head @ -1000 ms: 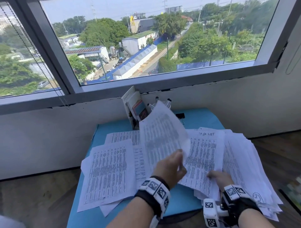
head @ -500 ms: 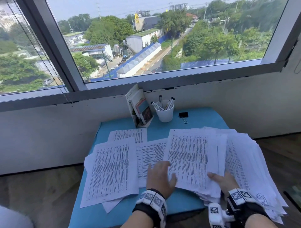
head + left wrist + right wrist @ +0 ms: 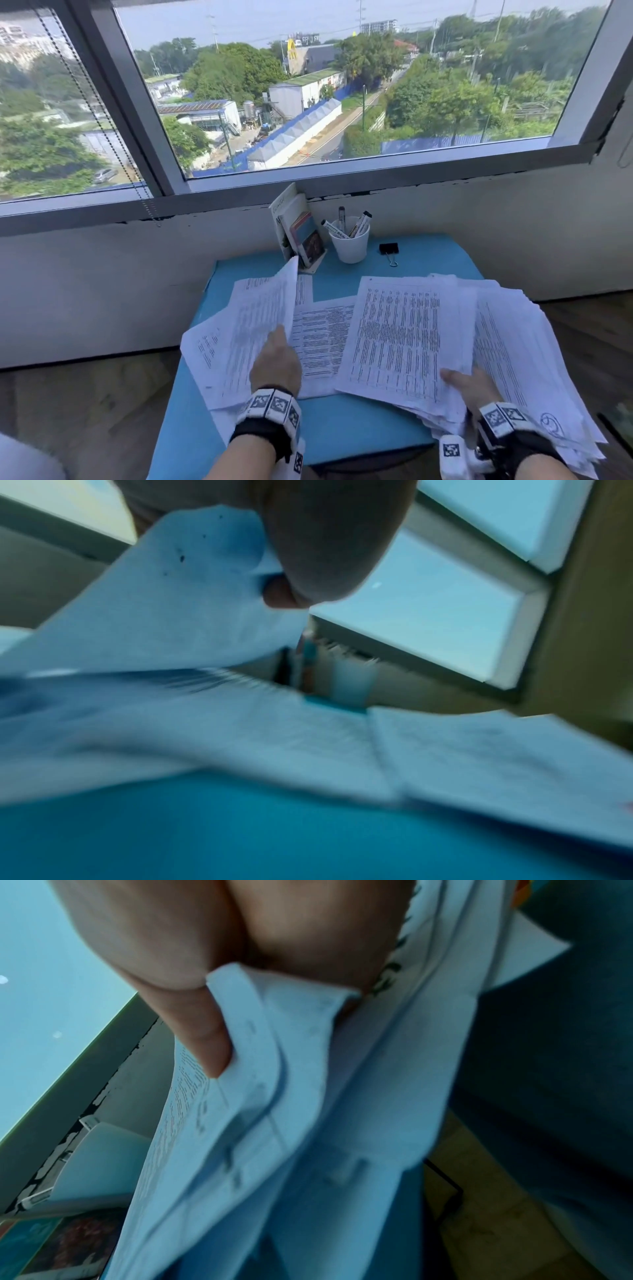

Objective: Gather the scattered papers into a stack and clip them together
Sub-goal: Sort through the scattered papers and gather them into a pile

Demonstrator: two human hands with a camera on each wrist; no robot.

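Head view looks down over the table (image 3: 342, 431); both wrist views sit close, sharing its papers (image 3: 397, 335).

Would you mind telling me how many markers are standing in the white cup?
3, all in the white cup at the table's far edge: one upright marker at the back, one leaning left, one leaning right. Others may be hidden inside the cup.

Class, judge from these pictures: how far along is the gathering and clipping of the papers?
Done: a thick stack sits at the right, gripped by the right hand. In hand: the left hand lifts a loose sheet. Left: more sheets lie on the table; the binder clip lies untouched by the cup.
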